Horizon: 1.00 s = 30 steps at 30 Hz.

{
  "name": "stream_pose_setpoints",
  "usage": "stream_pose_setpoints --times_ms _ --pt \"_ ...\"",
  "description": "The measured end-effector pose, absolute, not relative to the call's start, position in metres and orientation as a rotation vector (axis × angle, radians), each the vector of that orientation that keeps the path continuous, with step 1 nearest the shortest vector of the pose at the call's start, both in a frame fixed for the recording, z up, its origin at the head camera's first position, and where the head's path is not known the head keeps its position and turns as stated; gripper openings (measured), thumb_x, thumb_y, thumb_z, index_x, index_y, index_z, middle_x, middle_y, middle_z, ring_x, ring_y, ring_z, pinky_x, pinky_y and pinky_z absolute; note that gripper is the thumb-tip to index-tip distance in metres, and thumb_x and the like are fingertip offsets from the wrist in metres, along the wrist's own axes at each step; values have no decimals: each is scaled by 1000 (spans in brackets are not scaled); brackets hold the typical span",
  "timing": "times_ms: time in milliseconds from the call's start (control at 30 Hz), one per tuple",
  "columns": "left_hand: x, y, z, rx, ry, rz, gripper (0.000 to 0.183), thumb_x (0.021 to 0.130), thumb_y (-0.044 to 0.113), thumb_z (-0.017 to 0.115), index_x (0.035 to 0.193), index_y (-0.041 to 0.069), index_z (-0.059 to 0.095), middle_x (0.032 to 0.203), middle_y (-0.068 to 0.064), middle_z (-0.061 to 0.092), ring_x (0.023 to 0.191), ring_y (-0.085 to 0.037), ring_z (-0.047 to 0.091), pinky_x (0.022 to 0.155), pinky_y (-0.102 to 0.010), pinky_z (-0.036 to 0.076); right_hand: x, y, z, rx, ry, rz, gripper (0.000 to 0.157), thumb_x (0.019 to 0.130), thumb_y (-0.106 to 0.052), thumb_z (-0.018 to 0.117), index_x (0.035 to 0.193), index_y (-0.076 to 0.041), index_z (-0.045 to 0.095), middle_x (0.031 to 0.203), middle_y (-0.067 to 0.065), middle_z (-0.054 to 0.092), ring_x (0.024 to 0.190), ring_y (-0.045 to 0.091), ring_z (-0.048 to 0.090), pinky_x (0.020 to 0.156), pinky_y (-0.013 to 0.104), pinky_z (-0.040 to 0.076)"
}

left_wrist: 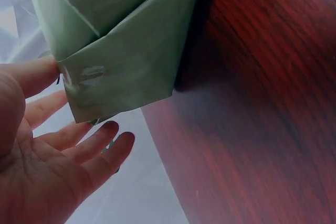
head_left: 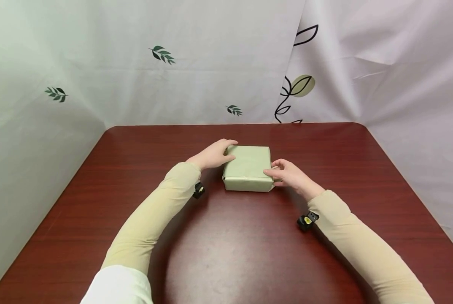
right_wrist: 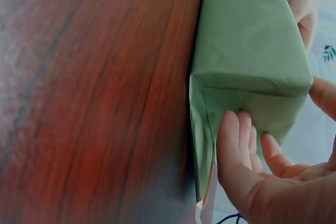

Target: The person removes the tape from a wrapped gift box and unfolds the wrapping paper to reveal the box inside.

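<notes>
A box-shaped parcel wrapped in pale green paper (head_left: pixel 248 162) lies on the dark red table. My left hand (head_left: pixel 213 155) is at its left side, with the thumb on the top edge and the index finger at the far corner. In the left wrist view, that hand's other fingers (left_wrist: pixel 113 153) spread loosely beside the taped, folded end. From the right, my right hand (head_left: pixel 290 175) touches the parcel, thumb over the top edge. In the right wrist view its fingers (right_wrist: pixel 231 140) lie nearly straight against the folded end, where a paper flap (right_wrist: pixel 202 156) sticks out at the bottom.
The wood-grain table (head_left: pixel 226 245) reaches back to a white curtain (head_left: pixel 211 76) with leaf prints, which also hangs on both sides. Black wrist cameras (head_left: pixel 305 221) sit under the beige sleeves (head_left: pixel 162 211).
</notes>
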<state>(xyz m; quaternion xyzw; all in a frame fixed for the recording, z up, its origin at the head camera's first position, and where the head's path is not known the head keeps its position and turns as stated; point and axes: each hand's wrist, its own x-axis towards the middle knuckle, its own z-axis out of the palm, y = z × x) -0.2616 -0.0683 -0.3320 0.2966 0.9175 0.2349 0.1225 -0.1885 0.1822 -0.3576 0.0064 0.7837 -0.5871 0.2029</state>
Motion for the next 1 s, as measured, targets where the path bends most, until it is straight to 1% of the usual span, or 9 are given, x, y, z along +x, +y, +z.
stream_pose_setpoints --times_ms 167,333,400,567,700,767,867,1000 --pt "-260 -70 -333 848 2680 715 54 96 22 55 144 5 37 141 -16 42 123 -24 43 104 -39 35 -190 179 -356 34 2234 -1599 42 90 -18 61 118 5 40 93 3 49 76 6 52 75 27 53" --pt "-259 -76 -334 836 2678 757 53 95 24 56 142 5 39 131 -16 47 106 -24 47 94 -38 39 -195 181 -354 34 2275 -1569 45 90 -19 61 122 6 42 93 3 47 76 8 47 75 26 52" --pt "-258 -79 -335 843 2673 771 52 95 24 56 141 6 42 127 -15 49 105 -24 48 93 -39 40 -197 182 -353 38 2282 -1572 45 91 -20 60 124 6 43 97 4 49 77 6 48 74 24 52" --pt "-254 -88 -333 817 2624 823 51 95 24 56 142 9 42 126 -15 54 115 -26 52 97 -41 42 -202 186 -352 32 2299 -1590 41 93 -18 57 123 7 45 112 13 52 78 1 55 74 21 51" --pt "-249 -91 -332 778 2589 853 52 94 24 58 142 10 42 117 -14 60 109 -26 57 93 -40 44 -207 190 -351 15 2368 -1548 36 94 -19 55 118 7 49 121 16 50 81 0 53 80 25 50" --pt "-247 -92 -332 772 2581 855 52 93 23 59 141 10 43 111 -13 61 105 -24 57 90 -39 45 -210 192 -351 4 2401 -1519 36 95 -20 55 118 7 50 123 17 50 86 3 52 85 30 49" --pt "-243 -90 -333 763 2563 869 54 92 23 62 141 10 43 107 -11 61 101 -22 57 87 -36 45 -213 193 -350 1 2442 -1475 37 96 -21 54 119 7 50 123 18 50 94 11 51 91 35 46" --pt "-240 -87 -335 772 2560 875 59 90 24 65 142 8 41 104 -10 61 98 -21 58 86 -34 45 -217 193 -350 -4 2474 -1433 38 97 -22 52 122 7 50 124 20 49 105 22 50 93 38 44"
